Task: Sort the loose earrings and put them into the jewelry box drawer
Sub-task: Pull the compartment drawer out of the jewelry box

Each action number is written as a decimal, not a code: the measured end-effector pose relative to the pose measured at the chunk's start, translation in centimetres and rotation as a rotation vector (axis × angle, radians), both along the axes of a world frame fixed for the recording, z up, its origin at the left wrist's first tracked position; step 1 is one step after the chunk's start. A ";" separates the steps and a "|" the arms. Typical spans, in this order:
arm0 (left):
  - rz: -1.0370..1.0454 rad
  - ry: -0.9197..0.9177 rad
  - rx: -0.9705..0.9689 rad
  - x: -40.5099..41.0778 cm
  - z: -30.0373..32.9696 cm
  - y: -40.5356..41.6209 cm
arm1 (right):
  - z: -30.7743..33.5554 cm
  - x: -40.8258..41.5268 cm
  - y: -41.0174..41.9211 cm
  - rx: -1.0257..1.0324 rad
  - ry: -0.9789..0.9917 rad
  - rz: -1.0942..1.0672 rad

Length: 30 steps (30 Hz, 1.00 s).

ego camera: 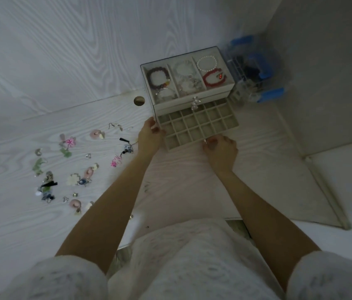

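While the white worktop (41, 224) carried everything, the jewelry box (187, 83) stood far right, its drawer (199, 128) pulled out; left hand (150, 137) gripped its left edge, right hand (221, 150) pinched its knob, loose earrings (73, 165) scattered left, nearer the left hand.

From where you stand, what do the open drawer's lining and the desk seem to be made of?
The drawer looks lined with beige velvet or flocked fabric: matte, soft-looking dividers with no shine, though it could be suede-like. The desk looks like white wood-grain laminate or painted wood: wavy grain lines across a smooth surface.
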<state>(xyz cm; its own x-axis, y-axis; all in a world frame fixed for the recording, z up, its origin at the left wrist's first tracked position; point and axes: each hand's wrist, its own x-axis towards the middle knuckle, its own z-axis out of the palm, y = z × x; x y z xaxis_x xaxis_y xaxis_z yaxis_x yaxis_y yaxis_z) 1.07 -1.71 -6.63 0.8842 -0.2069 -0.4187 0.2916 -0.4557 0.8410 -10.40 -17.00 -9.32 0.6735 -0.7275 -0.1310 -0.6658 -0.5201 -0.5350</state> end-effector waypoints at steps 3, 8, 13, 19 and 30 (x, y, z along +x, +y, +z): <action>-0.059 -0.034 -0.011 -0.3 -0.5 0.2 | 0.1 -0.2 0.1 -0.003 0.013 -0.001; -0.104 -0.077 -0.066 -0.8 -0.6 0.1 | 0.1 -1.0 0.7 -0.017 0.018 -0.028; -0.133 -0.103 -0.029 -1.0 -0.9 0.3 | 0.2 -1.4 0.9 -0.011 -0.005 -0.031; -0.099 -0.077 -0.073 -1.2 -0.9 0.1 | 0.0 -1.7 1.1 0.000 0.019 -0.003; -0.028 -0.314 -0.007 -5.3 2.2 2.3 | 1.2 -3.8 0.8 0.033 -0.055 0.077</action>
